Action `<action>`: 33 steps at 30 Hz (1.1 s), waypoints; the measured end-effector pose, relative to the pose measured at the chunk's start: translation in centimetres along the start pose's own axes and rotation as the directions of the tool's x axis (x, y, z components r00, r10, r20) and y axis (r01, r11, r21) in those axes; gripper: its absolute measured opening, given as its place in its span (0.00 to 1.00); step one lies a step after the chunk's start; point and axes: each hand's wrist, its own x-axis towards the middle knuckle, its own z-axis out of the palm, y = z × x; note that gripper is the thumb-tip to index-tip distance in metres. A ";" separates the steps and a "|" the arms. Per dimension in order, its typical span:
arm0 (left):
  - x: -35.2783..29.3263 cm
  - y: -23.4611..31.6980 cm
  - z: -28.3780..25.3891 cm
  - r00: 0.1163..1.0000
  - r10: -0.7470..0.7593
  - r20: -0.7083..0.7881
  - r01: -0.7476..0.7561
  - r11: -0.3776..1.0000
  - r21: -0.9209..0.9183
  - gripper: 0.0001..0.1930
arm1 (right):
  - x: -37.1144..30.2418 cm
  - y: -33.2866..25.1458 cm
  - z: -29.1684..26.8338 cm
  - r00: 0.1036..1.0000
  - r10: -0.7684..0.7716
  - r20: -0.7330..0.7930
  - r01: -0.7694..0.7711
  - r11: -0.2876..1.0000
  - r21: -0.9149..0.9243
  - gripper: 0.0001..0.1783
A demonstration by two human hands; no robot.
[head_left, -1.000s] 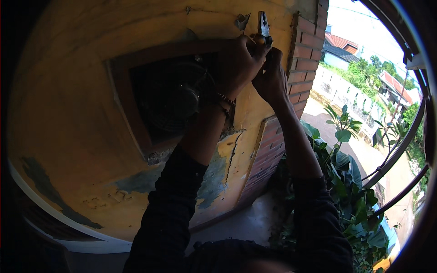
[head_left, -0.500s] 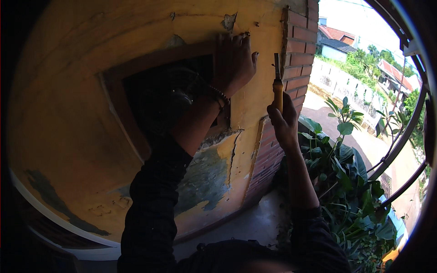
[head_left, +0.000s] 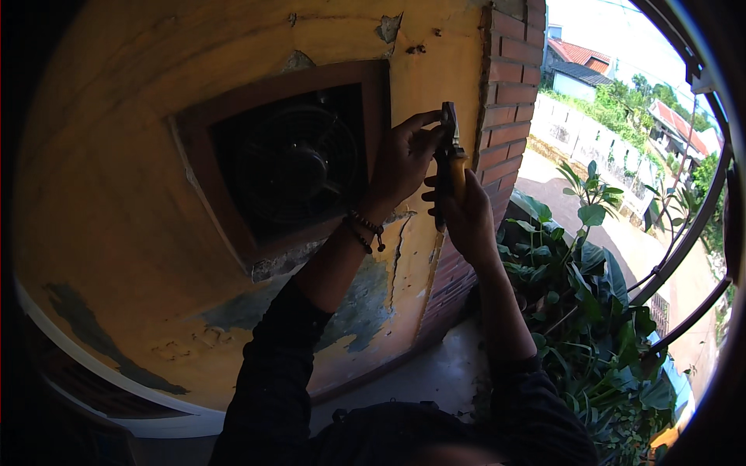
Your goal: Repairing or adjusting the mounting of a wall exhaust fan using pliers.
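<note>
In my right hand is a pair of pliers with yellow and dark handles, held upright, jaws up, in front of the wall. Its fingers reach round the handles. My left hand, a beaded bracelet at its wrist, is up at the jaws with thumb and forefinger closed against them. Whether these fingertips pinch a small piece or the jaws themselves cannot be made out. Above both hands, small dark stubs stick out of the yellow wall.
Left of my hands, a dark fan sits in a brown frame set into the wall. Cracked, peeling plaster lies below it. Brick edging borders the wall's right side. Leafy plants and a curved metal bar stand at right.
My left hand has come down from the wall by the dark stubs to the pliers' jaws. The right hand has shifted slightly left and turned the pliers, showing both handles.
</note>
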 end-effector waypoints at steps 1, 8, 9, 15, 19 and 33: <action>-0.2 0.0 -0.2 1.000 -0.003 0.000 0.003 1.000 0.001 0.18 | 0.0 -0.1 0.1 0.993 0.100 0.056 -0.106 0.986 0.125 0.18; -0.1 -0.7 0.5 1.000 0.020 -0.024 -0.023 0.988 -0.151 0.23 | -0.3 0.3 -1.2 0.990 0.089 0.111 -0.105 0.984 0.141 0.28; 0.1 -1.0 0.7 0.996 0.035 -0.081 -0.047 0.987 -0.156 0.26 | -0.3 0.5 -1.1 0.994 0.050 0.093 -0.059 0.993 0.100 0.24; 0.9 -0.5 0.5 0.993 -0.121 0.010 0.121 0.988 -0.095 0.29 | 1.9 -0.8 -0.1 0.999 0.039 0.025 -0.024 0.891 -0.454 0.17; 2.6 -0.6 2.0 0.976 -0.044 -0.213 0.018 0.993 -0.120 0.23 | 5.1 0.0 0.4 0.996 -0.006 0.086 0.055 0.816 -0.575 0.20; 9.4 -2.4 3.2 0.957 -0.245 0.154 0.286 0.887 -0.363 0.13 | 11.8 1.5 -0.9 0.915 -0.404 -0.007 0.087 0.213 -0.973 0.25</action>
